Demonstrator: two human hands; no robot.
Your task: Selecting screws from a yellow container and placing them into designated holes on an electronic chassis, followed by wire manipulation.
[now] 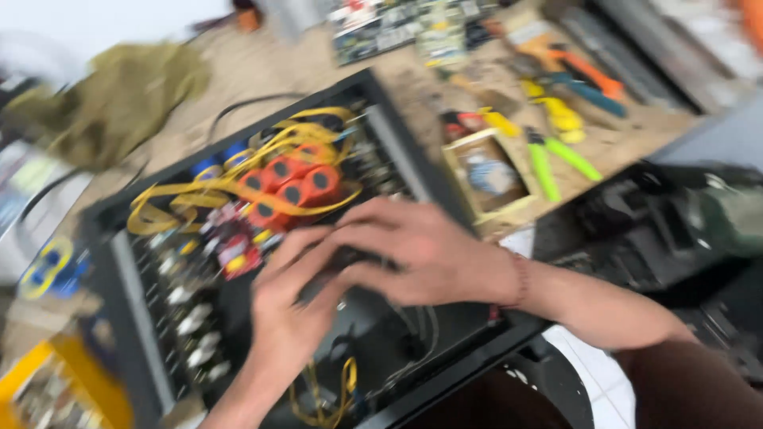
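Beside the hands (pixel 358 278), orange capacitors (pixel 290 187), yellow wires (pixel 183 199).

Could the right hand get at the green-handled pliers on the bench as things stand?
Probably yes: the right hand is busy inside the open black chassis, but the green-handled pliers lie uncovered nearby on its side.

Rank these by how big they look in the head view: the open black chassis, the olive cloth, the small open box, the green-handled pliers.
1. Black chassis, by far.
2. Olive cloth.
3. Small open box.
4. Green-handled pliers, close to the box; blur makes those two unsure.
Both hands, left hand and right hand, work inside the chassis.
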